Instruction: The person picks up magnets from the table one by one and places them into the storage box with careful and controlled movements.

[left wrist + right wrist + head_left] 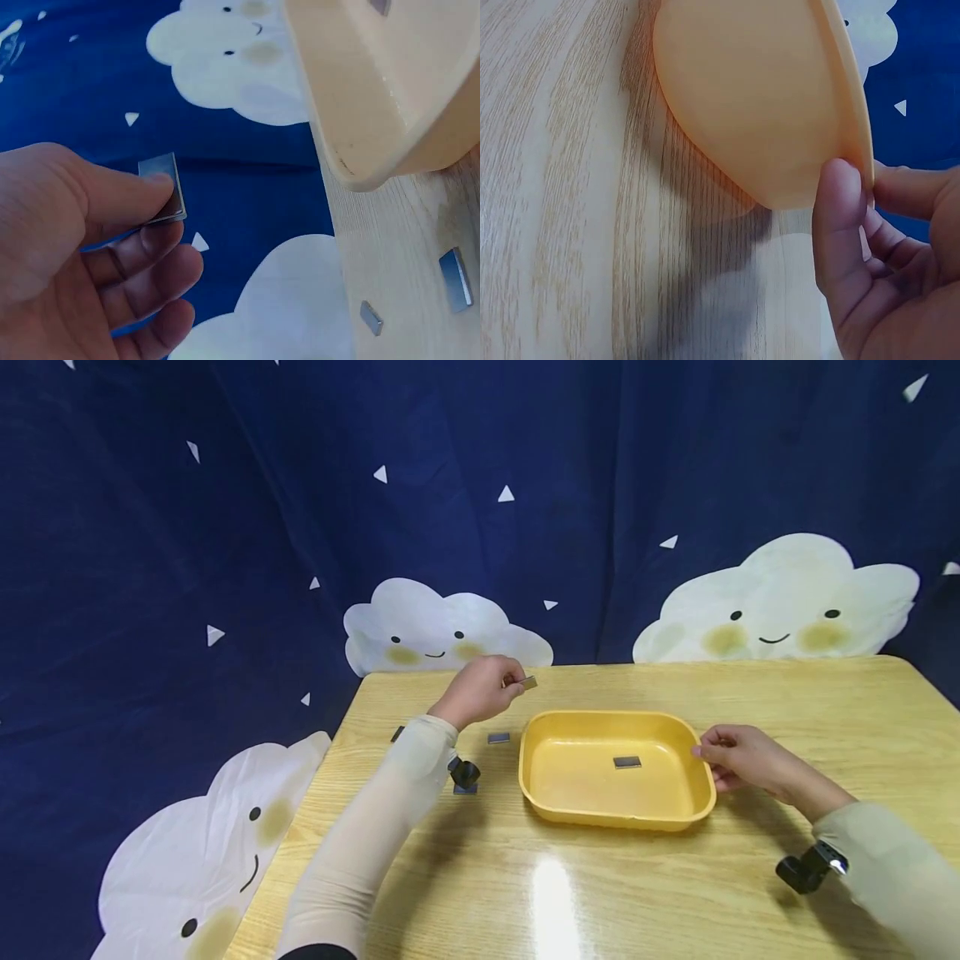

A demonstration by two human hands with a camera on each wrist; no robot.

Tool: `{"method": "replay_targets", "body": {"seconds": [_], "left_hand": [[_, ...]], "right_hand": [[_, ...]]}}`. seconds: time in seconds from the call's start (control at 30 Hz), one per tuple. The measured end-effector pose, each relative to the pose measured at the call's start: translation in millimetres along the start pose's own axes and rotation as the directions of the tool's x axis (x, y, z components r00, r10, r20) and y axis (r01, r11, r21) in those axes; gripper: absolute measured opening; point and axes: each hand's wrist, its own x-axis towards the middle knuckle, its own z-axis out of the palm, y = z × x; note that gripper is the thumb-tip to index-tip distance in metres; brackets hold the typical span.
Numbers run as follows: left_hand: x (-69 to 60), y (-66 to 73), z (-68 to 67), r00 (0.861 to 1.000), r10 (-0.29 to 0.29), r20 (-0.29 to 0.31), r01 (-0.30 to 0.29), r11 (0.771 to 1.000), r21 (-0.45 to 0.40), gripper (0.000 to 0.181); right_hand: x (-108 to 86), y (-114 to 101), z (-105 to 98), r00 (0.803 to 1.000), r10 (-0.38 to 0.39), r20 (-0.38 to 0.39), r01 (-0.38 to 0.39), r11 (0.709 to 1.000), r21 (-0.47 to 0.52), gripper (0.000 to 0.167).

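My left hand (pixel 478 690) pinches a small flat rectangular tile (pixel 163 191), dark grey with a shiny edge, between thumb and fingers. It is raised beyond the far left corner of a yellow plastic tray (pixel 600 717). On the tray's floor lies another such tile (pixel 627 762). At the tray's right end, my right hand (pixel 746 758) grips the rim, with the thumb (pixel 840 195) on one side and a finger on the other. Left of the tray, a tile (pixel 498 738) lies on the table, and a second tile (pixel 465 790) is partly hidden behind the left wrist camera.
One more dark tile (pixel 397 733) shows at the left, partly covered by the left sleeve (pixel 390 827). The wooden table (pixel 637 893) carries everything. Behind its far edge hangs a dark blue curtain (pixel 450 427) printed with white clouds and triangles.
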Motion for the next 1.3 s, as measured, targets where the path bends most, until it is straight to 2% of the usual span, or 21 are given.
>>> {"method": "replay_targets", "body": {"seconds": [0.13,0.33,0.5,0.63,0.77,0.9,1.07,1.13,1.2,1.3], "left_hand": [[2.0,7.6,-0.9,0.999,0.038,0.027,-0.039,0.999,0.025,0.009],[4.7,14.0,0.2,0.995,0.082,0.058,-0.083,0.996,0.014,0.009],[4.3,18.8,12.1,0.987,0.107,0.124,-0.108,0.994,0.003,0.01],[5.2,21.9,22.4,0.973,0.13,0.19,-0.132,0.991,0.0,0.01],[7.9,26.4,27.5,0.965,0.151,0.212,-0.159,0.987,0.021,0.009],[10.2,29.4,32.5,0.954,0.139,0.267,-0.156,0.987,0.045,0.009],[14.6,32.0,42.9,0.918,0.125,0.378,-0.156,0.986,0.055,0.01],[16.3,34.0,46.2,0.909,0.12,0.399,-0.157,0.986,0.061,0.01],[17.8,36.1,48.8,0.909,0.112,0.401,-0.154,0.985,0.074,0.011],[19.5,39.3,51.7,0.92,0.08,0.385,-0.128,0.987,0.101,0.016]], "right_hand": [[-0.4,-0.3,-0.3,1.0,-0.008,0.001,0.008,1.0,0.005,0.032],[-0.8,-0.4,-0.3,1.0,-0.02,-0.004,0.02,1.0,0.012,0.033],[-2.3,0.5,0.8,1.0,-0.028,-0.005,0.028,0.999,0.027,0.034],[-1.9,-0.9,1.4,1.0,-0.025,0.007,0.025,0.999,0.03,0.034],[-1.9,0.3,0.7,1.0,-0.031,0.005,0.03,0.999,0.033,0.034],[-1.2,2.1,-0.4,0.999,-0.036,-0.002,0.036,0.999,0.032,0.036],[-0.5,2.2,-1.1,1.0,-0.026,0.0,0.026,0.999,0.031,0.037],[-0.5,1.9,-0.9,1.0,-0.02,0.001,0.02,0.999,0.032,0.036],[-0.4,1.7,-0.6,1.0,-0.016,0.0,0.016,0.999,0.035,0.036],[-0.4,2.0,-0.2,1.0,-0.014,0.001,0.014,0.999,0.039,0.035]]}}
